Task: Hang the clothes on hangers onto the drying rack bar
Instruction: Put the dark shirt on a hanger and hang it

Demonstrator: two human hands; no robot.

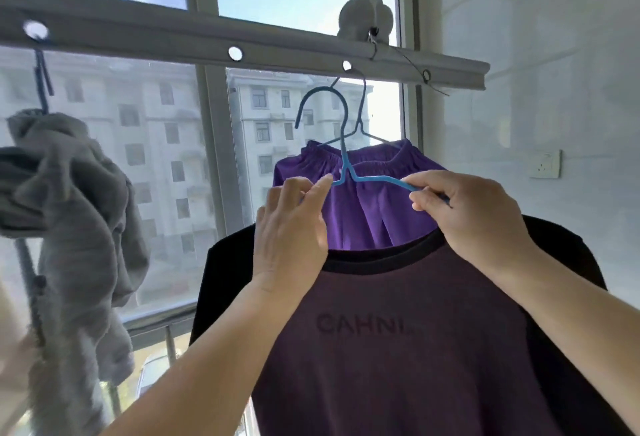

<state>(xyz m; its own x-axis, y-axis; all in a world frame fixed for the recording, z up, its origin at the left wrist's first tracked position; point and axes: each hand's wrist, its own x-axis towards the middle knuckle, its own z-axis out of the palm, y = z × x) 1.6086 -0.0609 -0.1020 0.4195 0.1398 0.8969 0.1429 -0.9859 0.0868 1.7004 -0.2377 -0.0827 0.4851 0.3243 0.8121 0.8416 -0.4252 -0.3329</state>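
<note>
Both hands pinch blue hanger (346, 172) shoulders, left hand (294, 227), right hand (467, 214); keeps shirt (398, 331) level; hook just below rack bar (138, 33), unhooked; purple garment (367, 207) hangs behind.

I see the drying rack bar (138, 37) running across the window, tilted down toward the right, with round holes along it. Two loads hang from it — a grey garment (79, 200) at left, and purple shorts (367, 200) on a thin hanger (362, 117) hooked through the rightmost hole.
</note>
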